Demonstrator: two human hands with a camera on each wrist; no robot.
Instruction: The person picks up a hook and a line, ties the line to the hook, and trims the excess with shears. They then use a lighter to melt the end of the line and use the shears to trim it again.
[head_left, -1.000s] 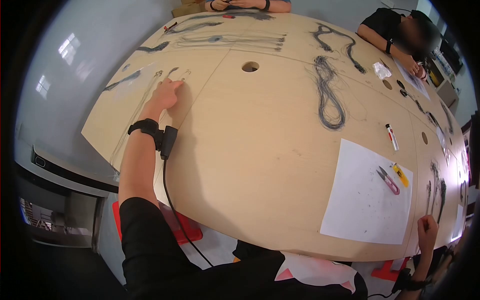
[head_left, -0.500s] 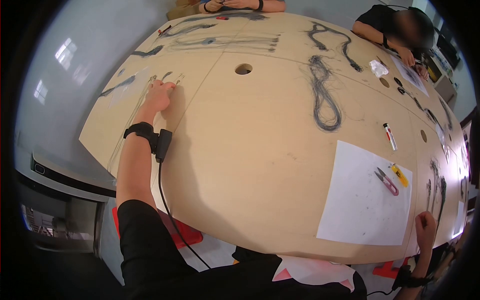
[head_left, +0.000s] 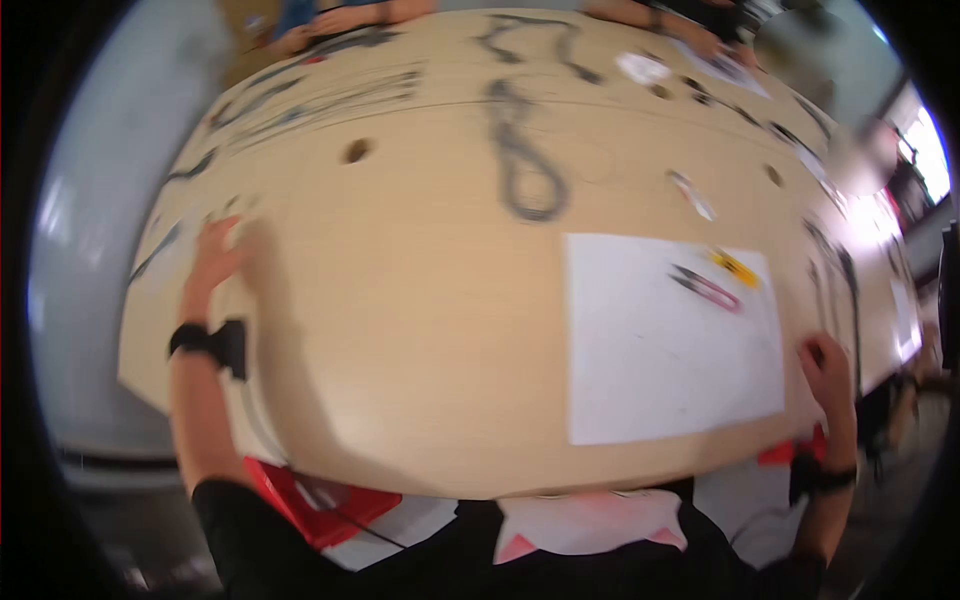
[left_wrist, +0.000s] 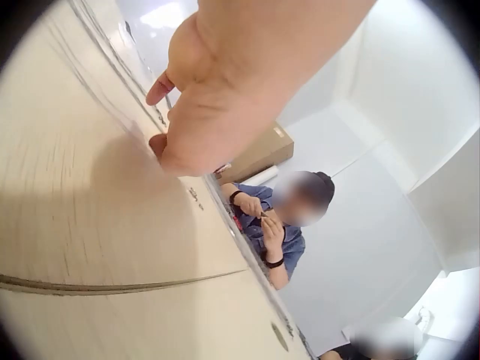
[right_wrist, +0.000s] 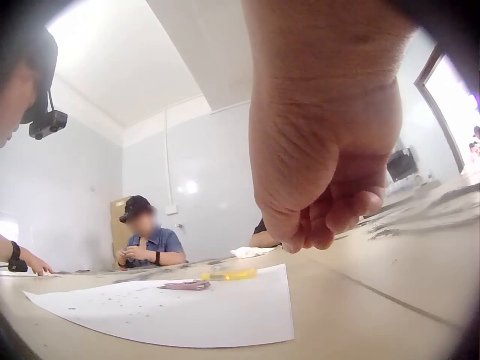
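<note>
My left hand (head_left: 215, 255) reaches over the table's left side with its fingers extended, the fingertips right at the small dark ends of thin strands (head_left: 230, 204). In the left wrist view, the left hand (left_wrist: 217, 97) shows its palm side, thumb and fingertips close over the wood, with nothing seen between them. The right hand (head_left: 828, 372) rests near the table's right edge, close to dark hair-like bundles (head_left: 850, 275). Its fingers (right_wrist: 337, 214) hang loosely curled in the right wrist view, and no held thing shows.
A white paper sheet (head_left: 650, 370) carries pink-handled thread snips (head_left: 715, 292) and a yellow cutter (head_left: 735, 268). Beyond lie a marker-like tube (head_left: 692, 195), a looped dark hair-like bundle (head_left: 535, 190) and a table hole (head_left: 357, 151). Other people sit around the table (head_left: 420, 300).
The head view has swung right, so the table contents appear shifted left and blurred. My left hand stays by the strand ends, its pointing finger now less distinct. The right hand stays by the edge.
</note>
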